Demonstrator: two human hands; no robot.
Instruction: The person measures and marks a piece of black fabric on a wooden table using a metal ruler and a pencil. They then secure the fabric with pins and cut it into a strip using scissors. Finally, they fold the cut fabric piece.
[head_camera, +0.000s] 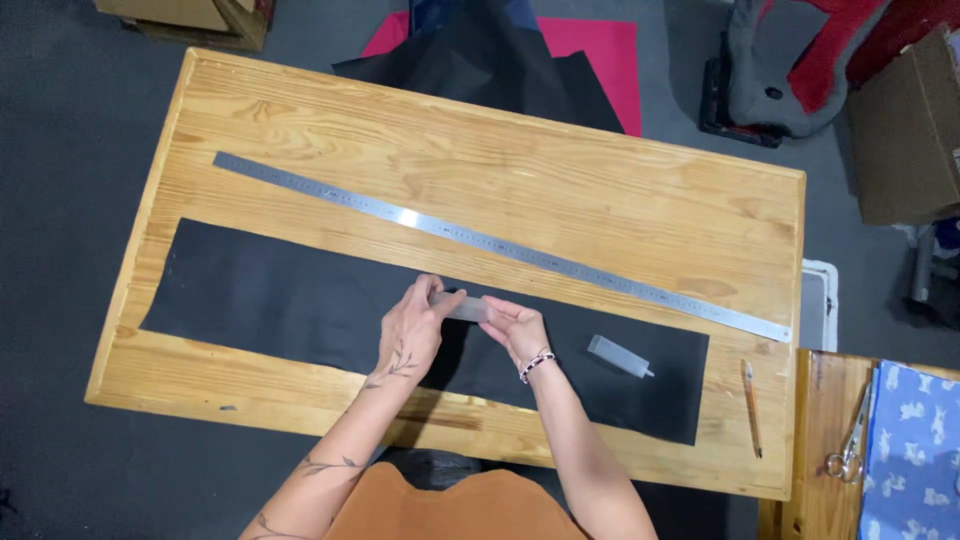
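A small translucent grey block (464, 307), oblong and pale, was held between both hands over the middle of a long black sheet (270, 295). The left hand (412, 328) was closed on the block's left end, thumb and fingers pinched around it. The right hand (516, 328) was cupped at the right end, fingers curled; whether it truly gripped or only touched could not be told for sure, as the block was partly hidden. The black sheet was laid flat along the near half of a pale wooden table (620, 200), matte and dark, with straight edges. A second translucent piece (619, 356), with a small nozzle-like tip, was seen lying on the sheet, right of the hands and apart from them. A long steel ruler (500, 246) was placed diagonally above the sheet. A pencil (751, 407) was seen near the table's right edge. Scissors (850, 445) were noted on a neighbouring surface.
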